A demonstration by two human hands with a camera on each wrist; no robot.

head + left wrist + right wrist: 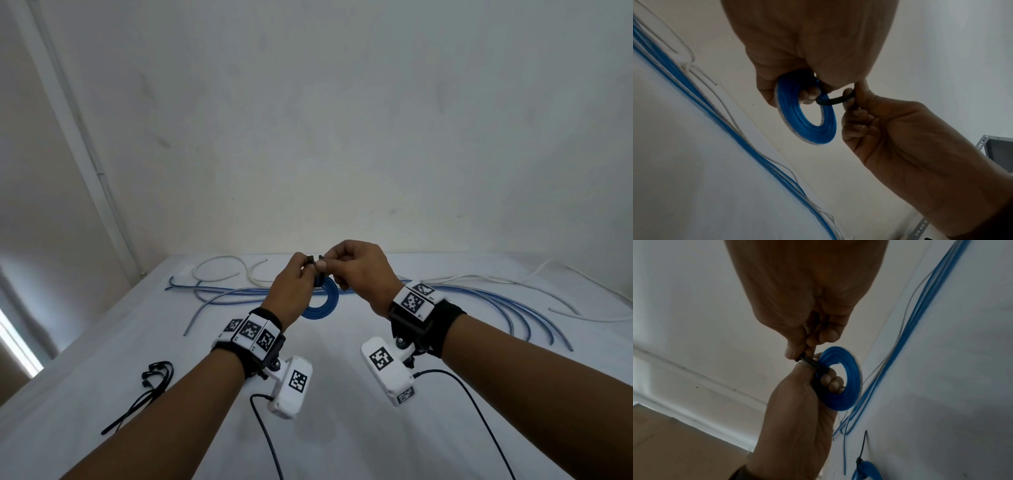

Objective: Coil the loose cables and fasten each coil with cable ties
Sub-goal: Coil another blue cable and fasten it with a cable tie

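Fingers hook through the blue coil.

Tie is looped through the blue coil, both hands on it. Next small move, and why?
Probably pull the black cable tie snug with the right hand, which pinches it, while the left hand grips the blue coil. In the left wrist view the tie's loop stands slack, off the coil's windings, so the coil is not yet fastened.

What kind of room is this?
Probably a plain workroom or store room: a table under a white cloth against a bare white wall, loose blue cables spread out, and a metal shelf frame.
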